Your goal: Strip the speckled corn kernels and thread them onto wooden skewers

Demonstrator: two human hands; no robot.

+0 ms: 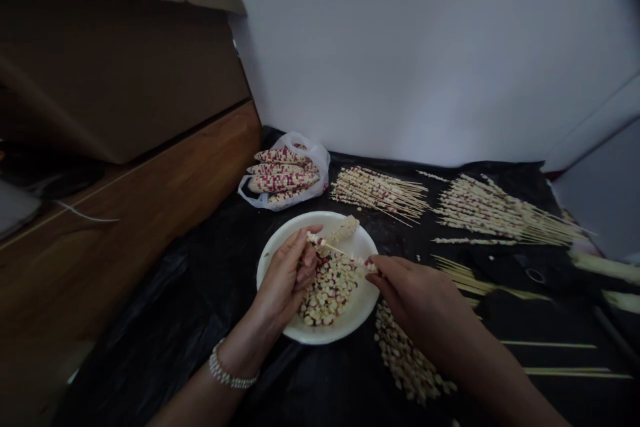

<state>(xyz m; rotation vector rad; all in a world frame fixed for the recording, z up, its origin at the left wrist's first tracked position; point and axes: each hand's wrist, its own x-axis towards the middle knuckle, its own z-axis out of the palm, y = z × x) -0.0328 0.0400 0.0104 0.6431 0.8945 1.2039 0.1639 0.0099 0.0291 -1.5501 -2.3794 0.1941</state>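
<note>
Over a white bowl, a thin wooden skewer runs between my two hands, with corn kernels threaded near both of its ends. My left hand, a beaded bracelet at its wrist, is closed round the skewer's left end. My right hand pinches at the kernels on the right end; its fingertips partly hide them. Loose cream and dark red corn kernels fill the bottom of the bowl. A corn cob leans inside the bowl's far rim, behind the skewer.
A plastic bag of speckled corn cobs lies behind the bowl. Kernel-threaded skewers form two piles to the right. Bare skewers and a heap of kernels lie nearer, on black plastic sheeting. A white wall stands behind.
</note>
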